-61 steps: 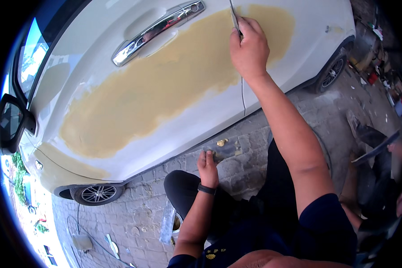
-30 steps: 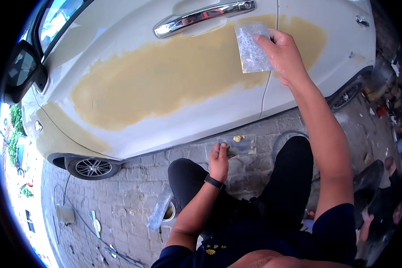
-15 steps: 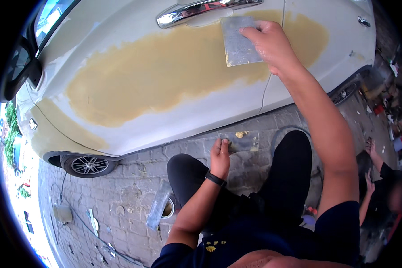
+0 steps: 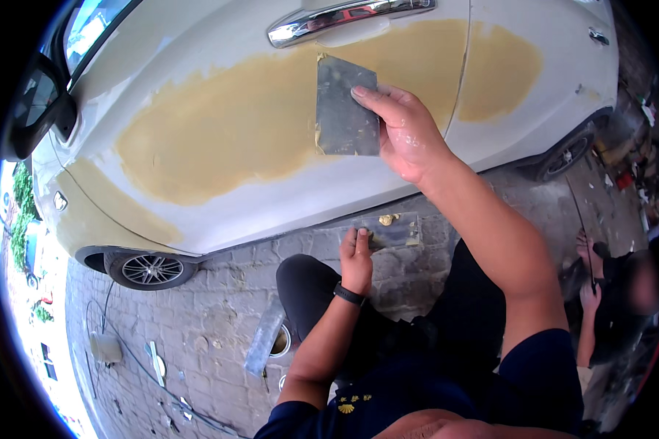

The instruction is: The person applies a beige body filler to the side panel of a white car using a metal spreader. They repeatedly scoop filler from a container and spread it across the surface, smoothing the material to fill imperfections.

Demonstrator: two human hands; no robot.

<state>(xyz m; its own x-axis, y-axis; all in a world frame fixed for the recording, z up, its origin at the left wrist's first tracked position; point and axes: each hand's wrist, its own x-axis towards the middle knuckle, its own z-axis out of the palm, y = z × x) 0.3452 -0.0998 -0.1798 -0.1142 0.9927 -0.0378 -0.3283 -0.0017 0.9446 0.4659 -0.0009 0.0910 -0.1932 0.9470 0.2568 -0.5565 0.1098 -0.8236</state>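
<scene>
Scraper (image 4: pixel 346 108), a thin flat grey metal sheet, lies against the white car door (image 4: pixel 220 212), just under the shiny handle (image 4: pixel 348 13). The right hand (image 4: pixel 406 135) has its grip closed on the scraper's edge. To work well, it should press the sheet flat and slide evenly over the dull yellow filler (image 4: pixel 227 132). Below the door, the left hand (image 4: pixel 357 260) rests its fingers on a small board (image 4: pixel 395 230) with yellow blobs, on the stone floor; its grip holds nothing.
</scene>
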